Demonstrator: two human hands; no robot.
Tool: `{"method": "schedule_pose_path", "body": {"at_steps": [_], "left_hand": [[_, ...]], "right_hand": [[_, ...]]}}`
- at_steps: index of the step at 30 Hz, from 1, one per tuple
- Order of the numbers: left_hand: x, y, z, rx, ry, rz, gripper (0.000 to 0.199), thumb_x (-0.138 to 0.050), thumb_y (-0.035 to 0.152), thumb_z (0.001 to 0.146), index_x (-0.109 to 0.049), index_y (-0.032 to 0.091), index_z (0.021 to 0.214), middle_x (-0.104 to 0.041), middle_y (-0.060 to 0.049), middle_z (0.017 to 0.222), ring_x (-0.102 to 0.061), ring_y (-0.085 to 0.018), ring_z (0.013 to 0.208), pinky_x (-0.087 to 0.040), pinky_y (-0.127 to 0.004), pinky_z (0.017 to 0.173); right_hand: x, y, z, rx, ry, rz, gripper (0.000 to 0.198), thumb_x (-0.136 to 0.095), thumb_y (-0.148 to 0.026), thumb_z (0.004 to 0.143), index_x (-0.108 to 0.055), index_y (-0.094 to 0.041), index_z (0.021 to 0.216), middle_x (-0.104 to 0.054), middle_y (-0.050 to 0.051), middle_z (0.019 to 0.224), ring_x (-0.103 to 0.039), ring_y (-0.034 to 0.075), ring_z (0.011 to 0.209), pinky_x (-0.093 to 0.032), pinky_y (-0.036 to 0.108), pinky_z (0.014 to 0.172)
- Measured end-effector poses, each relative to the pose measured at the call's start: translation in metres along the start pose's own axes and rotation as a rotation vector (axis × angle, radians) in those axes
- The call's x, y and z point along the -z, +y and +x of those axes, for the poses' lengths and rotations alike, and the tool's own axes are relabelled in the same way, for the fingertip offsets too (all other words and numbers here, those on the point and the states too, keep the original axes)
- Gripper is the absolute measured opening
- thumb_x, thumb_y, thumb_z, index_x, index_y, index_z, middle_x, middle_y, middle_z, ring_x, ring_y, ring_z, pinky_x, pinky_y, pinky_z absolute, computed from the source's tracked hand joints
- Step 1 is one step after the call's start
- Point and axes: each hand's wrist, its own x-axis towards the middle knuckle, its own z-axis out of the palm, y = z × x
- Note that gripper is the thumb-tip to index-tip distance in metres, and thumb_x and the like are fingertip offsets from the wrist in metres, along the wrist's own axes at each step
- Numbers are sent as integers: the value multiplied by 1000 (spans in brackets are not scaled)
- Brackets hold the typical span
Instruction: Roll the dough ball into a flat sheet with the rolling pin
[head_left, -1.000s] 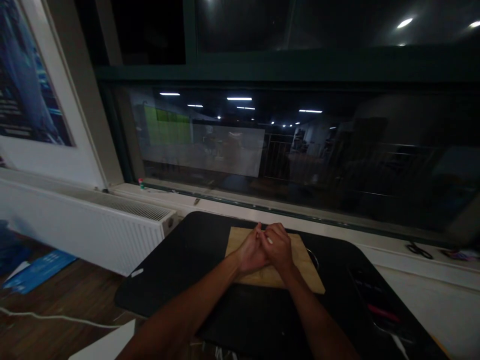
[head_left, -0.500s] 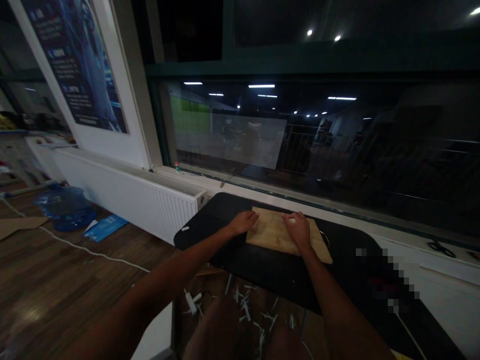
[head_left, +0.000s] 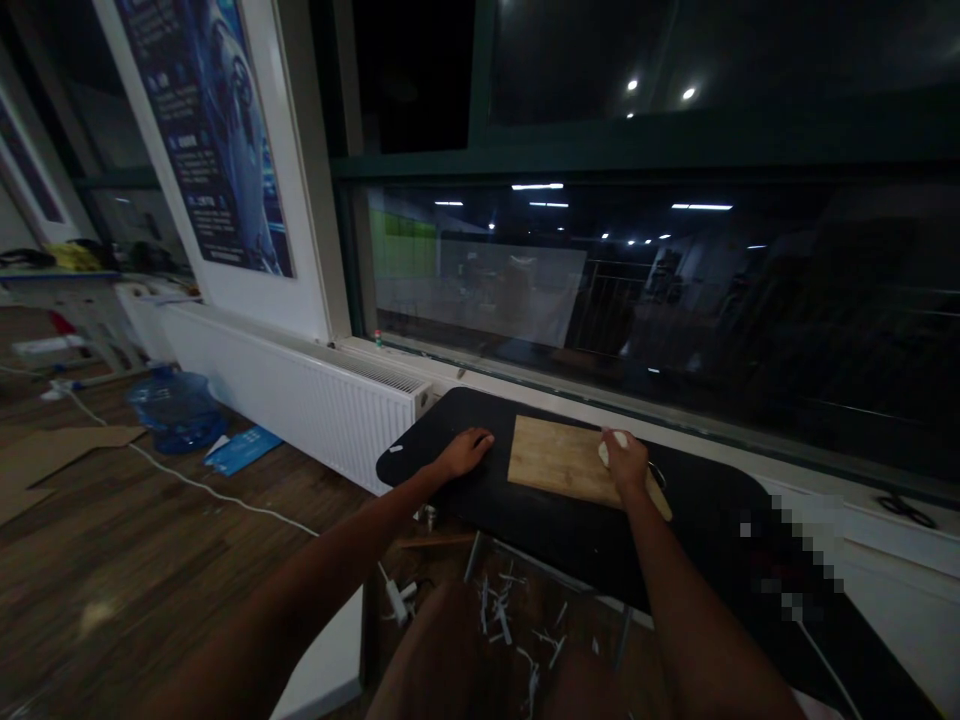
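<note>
Your right hand [head_left: 627, 462] is closed around a small white thing [head_left: 619, 439]. Only a pale bit of it peeks out past your fingers [head_left: 609, 452], so you cannot tell what it is. It sits over the far right part of a wooden board [head_left: 559, 460], and your hand rests on the board there.

The board is flat, light brown and shaped like a box lid. Your right hand hides part of its right end. It lies on a black surface [head_left: 525, 520] that stands next to a big dark window [head_left: 675, 290].

Your left hand [head_left: 461, 455] lies flat on the black surface, just to the left of the board. Its fingers are loose and spread, and they hold nothing.

The room is dim, so small things are hard to see. A blocky blur [head_left: 787, 555] covers part of the surface on the right. A tiny white speck [head_left: 395, 449] lies near the left edge of the surface.

Under the surface, white scraps [head_left: 510, 615] are scattered on the wooden floor [head_left: 135, 540]. A white radiator [head_left: 300, 395] runs along the wall to the left. A blue water jug [head_left: 171, 408] sits on the floor near it, with a white cable [head_left: 225, 495] beside it.
</note>
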Motion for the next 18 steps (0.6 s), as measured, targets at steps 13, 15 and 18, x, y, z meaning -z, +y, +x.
{"method": "schedule_pose_path", "body": {"at_steps": [13, 15, 18], "left_hand": [[4, 2, 1, 64, 78, -150, 40, -38, 45, 98, -68, 19, 105, -71, -7, 105, -63, -22, 100, -46, -33, 95], [0, 13, 12, 55, 112, -159, 37, -42, 44, 97, -67, 18, 108, -69, -8, 110, -62, -23, 106, -45, -34, 98], [-19, 43, 39, -18, 118, -228, 33, -46, 41, 95, -67, 19, 109, -69, -8, 113, -61, -22, 108, -45, -34, 99]], "right_hand": [[-1, -10, 3, -263, 251, 182, 55, -55, -75, 71, -57, -20, 69, -63, 7, 65, -58, 23, 68, -44, 34, 66], [1, -15, 3, -307, 233, 259, 56, -55, -76, 71, -56, -21, 68, -58, 2, 58, -55, 20, 60, -43, 32, 58], [-3, -29, 10, -355, 132, 440, 59, -46, -80, 74, -55, -22, 73, -56, -1, 56, -55, 18, 54, -44, 30, 51]]}}
